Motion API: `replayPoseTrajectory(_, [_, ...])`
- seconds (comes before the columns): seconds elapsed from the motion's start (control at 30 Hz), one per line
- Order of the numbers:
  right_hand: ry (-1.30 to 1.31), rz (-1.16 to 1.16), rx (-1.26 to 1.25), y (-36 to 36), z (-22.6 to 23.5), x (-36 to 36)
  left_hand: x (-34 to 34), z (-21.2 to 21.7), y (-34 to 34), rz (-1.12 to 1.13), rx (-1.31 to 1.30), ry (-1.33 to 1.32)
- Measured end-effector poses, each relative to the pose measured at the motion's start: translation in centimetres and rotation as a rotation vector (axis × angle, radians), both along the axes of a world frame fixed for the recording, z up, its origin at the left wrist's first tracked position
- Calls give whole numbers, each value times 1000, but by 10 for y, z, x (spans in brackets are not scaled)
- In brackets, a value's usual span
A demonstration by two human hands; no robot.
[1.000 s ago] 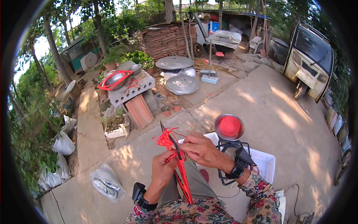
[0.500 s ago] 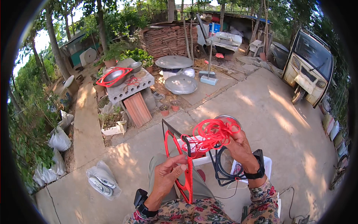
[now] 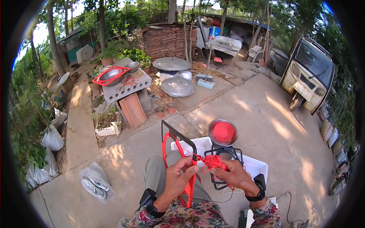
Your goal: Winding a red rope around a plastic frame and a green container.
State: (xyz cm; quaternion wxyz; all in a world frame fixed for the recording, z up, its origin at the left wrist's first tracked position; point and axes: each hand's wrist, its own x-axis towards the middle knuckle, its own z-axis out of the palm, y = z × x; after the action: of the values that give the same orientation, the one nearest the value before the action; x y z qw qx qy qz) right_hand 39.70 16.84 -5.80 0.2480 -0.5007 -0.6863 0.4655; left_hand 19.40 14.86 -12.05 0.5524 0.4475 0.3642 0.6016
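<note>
A black metal frame [image 3: 178, 135], its near side wound with red cord, stands upright over my lap. My left hand [image 3: 177, 176] pinches it at the corner where the winding ends. My right hand [image 3: 235, 175] is closed round a loose bundle of thin red cord [image 3: 212, 161], held right beside the left fingers and the frame's edge. Strands cross between the two hands. Part of a second black frame [image 3: 240, 155] shows behind the right hand, which hides the rest.
A steel bowl [image 3: 235, 138] with a red ball [image 3: 223, 131] in it stands ahead. Near it are a white tray [image 3: 203, 143] and a white bin [image 3: 260, 165]. Bagged shoes [image 3: 96, 183] lie at left. Farther off are a concrete block [image 3: 131, 84] and a three-wheeled vehicle [image 3: 310, 74].
My right hand has come down and in toward the left with the cord bundle, which is now gathered tighter. The bowl and its red ball have come into full sight.
</note>
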Motion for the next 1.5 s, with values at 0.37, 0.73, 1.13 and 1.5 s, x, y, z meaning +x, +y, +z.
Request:
replayPoseTrajectory(0.37, [365,173,99,-47,-20,-68,-3,-22,9,154,285,123])
replayPoseTrajectory(0.73, [721,-108,-84,-33,-18,-18,-1,7,0,272,269,346])
replayPoseTrajectory(1.13, [879,-388,-119,-4,-28,-4,-3,-14,11,-202,-88,-59])
replayPoseTrajectory(1.5, [218,-374,162,26,-26,-65,19,-52,6,448,89,-120])
